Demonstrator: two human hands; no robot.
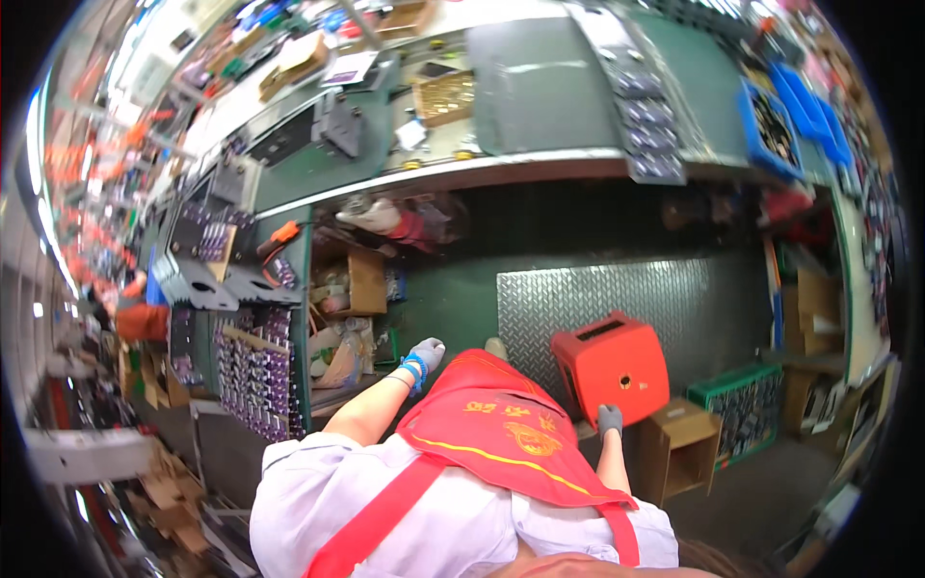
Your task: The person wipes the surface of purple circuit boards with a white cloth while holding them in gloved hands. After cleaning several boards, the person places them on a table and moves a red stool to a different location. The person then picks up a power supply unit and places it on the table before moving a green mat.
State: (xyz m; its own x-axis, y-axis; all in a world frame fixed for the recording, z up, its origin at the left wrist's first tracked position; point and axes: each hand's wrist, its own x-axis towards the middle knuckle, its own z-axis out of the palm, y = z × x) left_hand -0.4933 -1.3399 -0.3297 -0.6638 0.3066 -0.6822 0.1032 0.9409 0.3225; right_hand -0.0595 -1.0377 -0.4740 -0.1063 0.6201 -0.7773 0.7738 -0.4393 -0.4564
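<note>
Two gloved hands low: right hand [609, 420] beside orange stool [611, 366], cardboard box [677, 446].

An orange-red plastic stool [611, 367] stands upright on the checker-plate floor.

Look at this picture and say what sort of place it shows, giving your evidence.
Probably a factory assembly workshop: a long green workbench, blue plastic parts bins, trays of small purple components and cardboard boxes on the floor.

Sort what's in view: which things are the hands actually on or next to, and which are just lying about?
In hand:
- right hand, gloved, at the orange stool
- left hand, gloved, held out beside the red apron

Lying about:
- open cardboard box
- green crate
- blue bins
- grey mat on the bench
</note>
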